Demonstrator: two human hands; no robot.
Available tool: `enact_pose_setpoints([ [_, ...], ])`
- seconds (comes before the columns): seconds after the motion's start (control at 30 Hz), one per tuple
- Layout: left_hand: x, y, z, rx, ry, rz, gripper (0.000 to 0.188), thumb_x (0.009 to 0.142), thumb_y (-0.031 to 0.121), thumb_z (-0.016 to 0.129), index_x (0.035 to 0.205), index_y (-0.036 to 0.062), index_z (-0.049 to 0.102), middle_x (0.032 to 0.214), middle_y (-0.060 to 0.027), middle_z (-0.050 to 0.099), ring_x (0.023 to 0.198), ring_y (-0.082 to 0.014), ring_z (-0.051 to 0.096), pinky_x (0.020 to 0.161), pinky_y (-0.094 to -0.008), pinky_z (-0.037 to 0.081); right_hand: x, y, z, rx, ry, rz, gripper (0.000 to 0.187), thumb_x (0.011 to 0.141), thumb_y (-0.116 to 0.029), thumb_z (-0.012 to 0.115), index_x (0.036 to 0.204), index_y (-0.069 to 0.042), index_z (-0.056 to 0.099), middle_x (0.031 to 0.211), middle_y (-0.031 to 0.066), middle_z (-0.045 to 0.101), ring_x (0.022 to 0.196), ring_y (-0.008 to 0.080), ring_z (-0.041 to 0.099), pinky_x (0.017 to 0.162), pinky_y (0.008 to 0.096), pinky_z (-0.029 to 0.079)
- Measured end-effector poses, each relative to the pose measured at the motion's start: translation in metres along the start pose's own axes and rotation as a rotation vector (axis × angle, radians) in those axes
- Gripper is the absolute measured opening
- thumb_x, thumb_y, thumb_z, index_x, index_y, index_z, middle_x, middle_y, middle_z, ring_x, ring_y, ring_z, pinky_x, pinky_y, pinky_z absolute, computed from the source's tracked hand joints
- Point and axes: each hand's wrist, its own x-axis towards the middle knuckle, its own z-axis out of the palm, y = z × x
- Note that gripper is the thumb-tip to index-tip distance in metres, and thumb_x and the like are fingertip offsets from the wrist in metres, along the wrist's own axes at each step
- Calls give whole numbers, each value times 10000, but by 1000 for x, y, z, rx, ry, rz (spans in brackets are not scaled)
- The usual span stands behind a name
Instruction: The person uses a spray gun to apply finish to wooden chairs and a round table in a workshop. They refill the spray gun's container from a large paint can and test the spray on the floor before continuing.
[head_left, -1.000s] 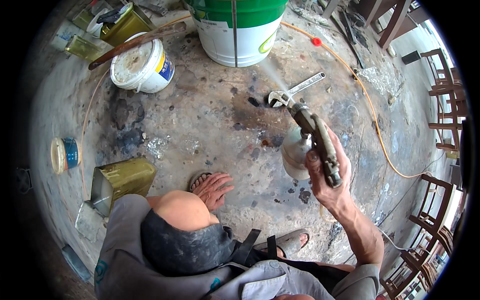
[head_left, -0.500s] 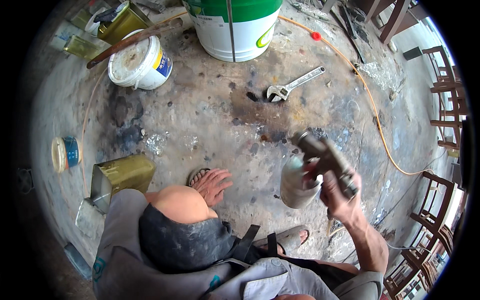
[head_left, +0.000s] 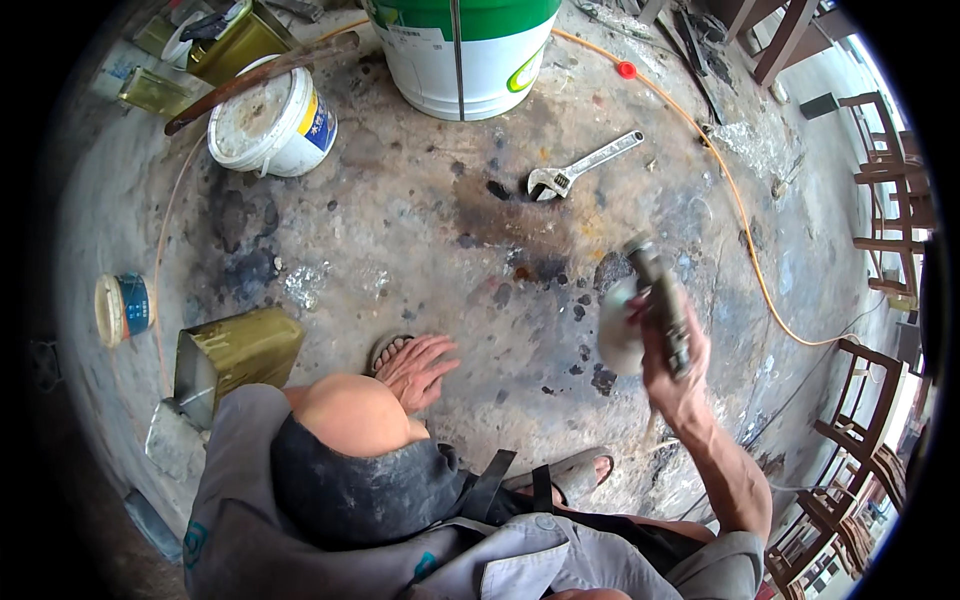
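Observation:
A metal spray gun [head_left: 657, 295] is gripped by my right hand [head_left: 684, 365], its fingers wrapped round the handle. Its pale cup [head_left: 620, 330], slightly smeared by motion, is at the gun's left side, over the stained floor. My left hand [head_left: 417, 370] hangs beside my bare knee, above a sandalled foot, with fingers stretched out and holding nothing. An adjustable wrench [head_left: 590, 164] lies on the floor beyond the gun. Left of my knee, an open golden metal can [head_left: 252, 350] lies on its side.
A big green and white bucket [head_left: 420, 75] stands ahead. Left of it, a wooden stick [head_left: 245, 85] rests across a lidded white pail [head_left: 265, 120]. An orange hose [head_left: 742, 205] curves along the right, near wooden chair frames [head_left: 865, 400]. A small tub [head_left: 125, 308] lies far left.
My right hand has swung the spray gun slightly right and turned it more upright, with its cup shifting right and away from me. My left hand keeps its place by the knee.

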Motion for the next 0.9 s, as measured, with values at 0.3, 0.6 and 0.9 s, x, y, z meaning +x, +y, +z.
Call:
enact_pose_setpoints([
  [0.3,-1,2,-2,-16,-3,-14,510,788,49,653,1298,34,637,1473,-194,499,1422,-392,423,1180,-547,343,2,2,5,41,-14,67,512,1007,-87,579,1508,-55,481,1066,138,749,888,193,750,797,342,648],
  [0.6,-4,0,0,22,11,2,494,812,92,662,1304,63,618,1478,-162,487,1419,-370,421,1188,-524,335,-15,-44,31,197,-275,266,596,975,-127,697,1510,-8,462,1091,139,740,996,207,737,886,327,567],
  [0.9,-4,0,4,38,31,28,499,814,98,651,1308,52,600,1433,-184,516,1382,-386,453,1181,-544,339,-17,-54,63,112,-471,117,578,958,-135,714,1491,-59,501,1139,239,720,992,352,756,847,377,584],
])
